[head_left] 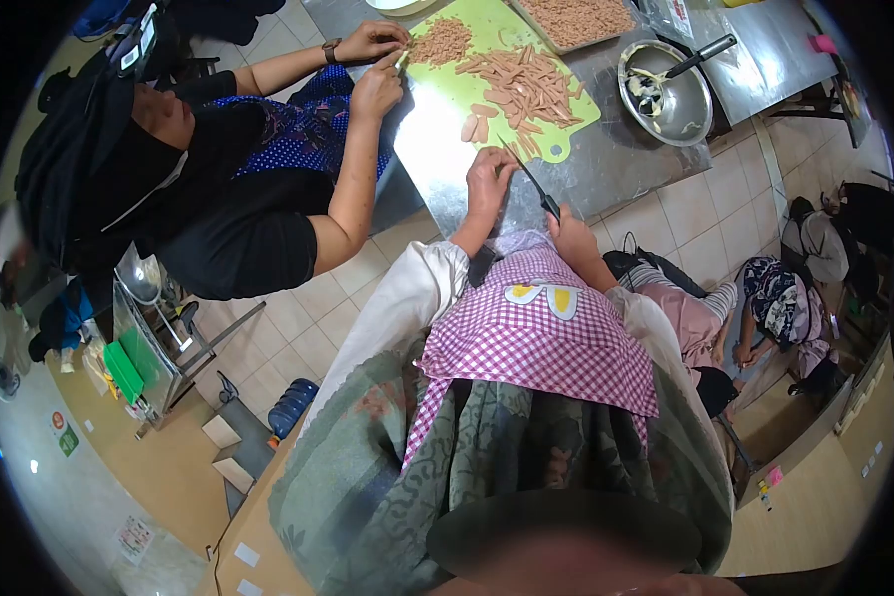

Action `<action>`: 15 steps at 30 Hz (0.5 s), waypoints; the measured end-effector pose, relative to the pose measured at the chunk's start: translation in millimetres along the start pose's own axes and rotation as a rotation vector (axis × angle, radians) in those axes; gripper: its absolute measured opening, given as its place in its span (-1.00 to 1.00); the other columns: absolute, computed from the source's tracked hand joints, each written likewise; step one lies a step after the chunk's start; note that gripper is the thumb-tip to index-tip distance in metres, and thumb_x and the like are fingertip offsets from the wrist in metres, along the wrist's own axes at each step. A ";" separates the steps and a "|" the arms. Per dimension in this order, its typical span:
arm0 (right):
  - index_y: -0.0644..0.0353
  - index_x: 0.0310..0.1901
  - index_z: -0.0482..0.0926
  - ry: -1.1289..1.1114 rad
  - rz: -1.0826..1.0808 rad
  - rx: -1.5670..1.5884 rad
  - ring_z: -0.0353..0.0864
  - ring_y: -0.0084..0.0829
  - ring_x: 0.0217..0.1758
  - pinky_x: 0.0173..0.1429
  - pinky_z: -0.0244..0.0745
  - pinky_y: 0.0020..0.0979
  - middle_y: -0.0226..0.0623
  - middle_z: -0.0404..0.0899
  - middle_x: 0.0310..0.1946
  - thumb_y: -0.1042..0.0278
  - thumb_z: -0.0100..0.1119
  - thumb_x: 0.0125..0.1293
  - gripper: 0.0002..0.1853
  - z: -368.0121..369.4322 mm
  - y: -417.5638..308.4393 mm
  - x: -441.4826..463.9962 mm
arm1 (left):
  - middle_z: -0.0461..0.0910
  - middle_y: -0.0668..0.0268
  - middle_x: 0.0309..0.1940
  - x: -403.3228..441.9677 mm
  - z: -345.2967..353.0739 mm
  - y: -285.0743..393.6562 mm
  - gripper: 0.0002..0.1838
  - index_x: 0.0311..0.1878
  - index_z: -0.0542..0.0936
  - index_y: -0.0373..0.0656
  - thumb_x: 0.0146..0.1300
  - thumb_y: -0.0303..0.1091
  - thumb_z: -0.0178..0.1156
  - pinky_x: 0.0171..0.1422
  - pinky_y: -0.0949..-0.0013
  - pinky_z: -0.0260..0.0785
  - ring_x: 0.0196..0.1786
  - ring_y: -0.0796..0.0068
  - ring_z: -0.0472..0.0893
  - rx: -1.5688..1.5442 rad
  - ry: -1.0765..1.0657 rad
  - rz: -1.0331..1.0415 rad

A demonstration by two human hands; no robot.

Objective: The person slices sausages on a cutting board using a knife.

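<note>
My right hand is wrapped round the black handle of a kitchen knife, its blade slanting up and left to the edge of the green cutting board. Beside the blade, near the board's front edge, my left hand has its fingers curled in; whatever they may hold is hidden. Just beyond lie a few wider sausage slices, and past them a heap of sausage strips. Farther up the board is a pile of finely diced sausage.
A co-worker's hands work at the board's left edge. A tray of diced sausage stands at the back. To the right, a metal bowl holds a dark-handled utensil. Other people sit low at the right.
</note>
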State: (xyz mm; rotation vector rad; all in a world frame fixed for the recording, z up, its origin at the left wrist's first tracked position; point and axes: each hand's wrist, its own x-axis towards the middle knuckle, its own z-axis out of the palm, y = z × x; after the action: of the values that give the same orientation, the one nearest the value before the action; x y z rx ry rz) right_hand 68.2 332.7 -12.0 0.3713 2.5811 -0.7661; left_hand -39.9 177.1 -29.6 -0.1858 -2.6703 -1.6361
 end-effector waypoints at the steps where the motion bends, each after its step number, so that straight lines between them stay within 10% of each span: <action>1: 0.26 -0.16 0.34 -0.002 0.001 0.002 0.57 0.19 -0.38 -0.28 0.44 0.09 0.18 0.56 -0.49 0.07 -0.10 0.37 -0.65 0.3 0.7 -0.4 | 0.55 0.16 -0.36 -4.2 1.1 0.1 -0.90 -0.42 0.60 -0.28 -0.07 -0.57 0.31 -0.19 0.29 0.42 -0.29 0.16 0.58 -0.013 -0.026 -0.009; 15: 0.27 -0.14 0.40 0.015 -0.057 0.010 0.57 0.13 -0.44 -0.37 0.44 0.05 0.14 0.55 -0.53 0.09 0.00 0.34 -0.65 -4.5 25.9 -29.1 | 0.55 0.14 -0.38 -3.5 1.0 6.8 -0.90 -0.44 0.59 -0.31 -0.08 -0.58 0.31 -0.21 0.25 0.41 -0.32 0.13 0.56 0.042 -0.008 0.040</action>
State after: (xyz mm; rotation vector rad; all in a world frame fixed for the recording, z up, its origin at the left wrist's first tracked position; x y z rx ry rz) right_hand 101.7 352.4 -6.9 0.3085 2.6131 -0.7990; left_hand -35.7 180.6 -24.3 -0.2436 -2.6855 -1.5704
